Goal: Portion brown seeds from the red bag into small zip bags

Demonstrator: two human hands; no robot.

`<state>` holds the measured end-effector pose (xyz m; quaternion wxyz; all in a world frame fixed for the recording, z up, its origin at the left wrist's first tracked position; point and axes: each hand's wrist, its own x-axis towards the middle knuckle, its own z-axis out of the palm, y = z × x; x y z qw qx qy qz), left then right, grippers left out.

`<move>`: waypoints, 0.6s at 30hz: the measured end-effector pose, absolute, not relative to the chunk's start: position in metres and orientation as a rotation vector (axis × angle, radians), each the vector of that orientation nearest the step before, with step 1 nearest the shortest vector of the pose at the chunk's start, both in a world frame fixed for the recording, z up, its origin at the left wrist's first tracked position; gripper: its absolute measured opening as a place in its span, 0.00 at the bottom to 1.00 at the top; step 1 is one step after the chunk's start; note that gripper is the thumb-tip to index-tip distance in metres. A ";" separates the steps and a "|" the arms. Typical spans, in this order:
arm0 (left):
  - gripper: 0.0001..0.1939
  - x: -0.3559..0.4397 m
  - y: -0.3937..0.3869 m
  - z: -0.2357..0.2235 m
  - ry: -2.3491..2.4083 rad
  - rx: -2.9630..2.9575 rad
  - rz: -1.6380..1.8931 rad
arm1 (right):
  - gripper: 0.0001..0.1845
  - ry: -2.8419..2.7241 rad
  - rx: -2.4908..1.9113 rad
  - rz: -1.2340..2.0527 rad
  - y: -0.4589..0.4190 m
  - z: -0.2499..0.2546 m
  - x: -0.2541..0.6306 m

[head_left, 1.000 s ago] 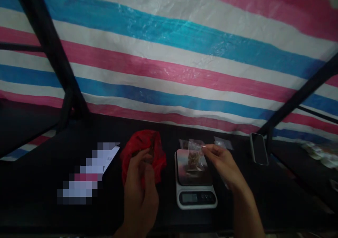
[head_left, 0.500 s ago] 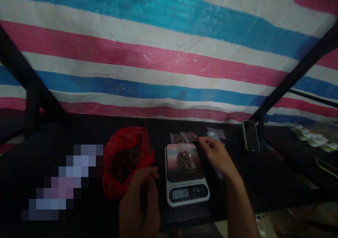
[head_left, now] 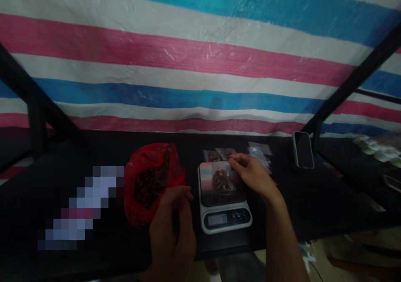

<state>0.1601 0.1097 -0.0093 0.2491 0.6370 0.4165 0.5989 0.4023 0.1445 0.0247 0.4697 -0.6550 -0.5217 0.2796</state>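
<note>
A small kitchen scale (head_left: 224, 215) stands on the dark table (head_left: 313, 198). On its platform lies a clear little bag (head_left: 222, 178) of brown pieces. My right hand (head_left: 250, 174) rests at the platform's far right corner, fingers curled and touching the bag's top edge. My left hand (head_left: 174, 227) is closed just right of an open red plastic bag (head_left: 150, 181), which holds more brown pieces and a small clear cup; what the fingers hold is hidden.
Two filled small bags (head_left: 219, 154) lie behind the scale, with empty clear bags (head_left: 259, 151) to their right. A phone (head_left: 303, 149) lies further right. A blurred-out patch (head_left: 82, 207) sits at the left. A striped tarp hangs behind; black frame bars cross both sides.
My right hand set the little bag down on the scale and now rests at its top edge. My left hand drew back out of the red bag. The camera tilted down.
</note>
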 end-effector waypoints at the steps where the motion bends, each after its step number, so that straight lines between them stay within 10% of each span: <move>1: 0.10 0.160 0.109 -0.009 1.136 1.738 1.619 | 0.16 -1.263 -1.601 0.689 0.145 0.024 0.402; 9: 0.08 0.167 0.103 -0.009 1.249 1.694 1.528 | 0.15 -1.198 -1.505 0.696 0.146 0.041 0.385; 14: 0.34 0.181 0.103 0.003 1.228 1.429 1.361 | 0.12 -1.405 -1.269 0.775 0.134 0.084 0.329; 18: 0.32 0.182 0.106 0.017 1.000 1.114 1.365 | 0.11 -1.632 -1.172 0.908 0.124 0.105 0.283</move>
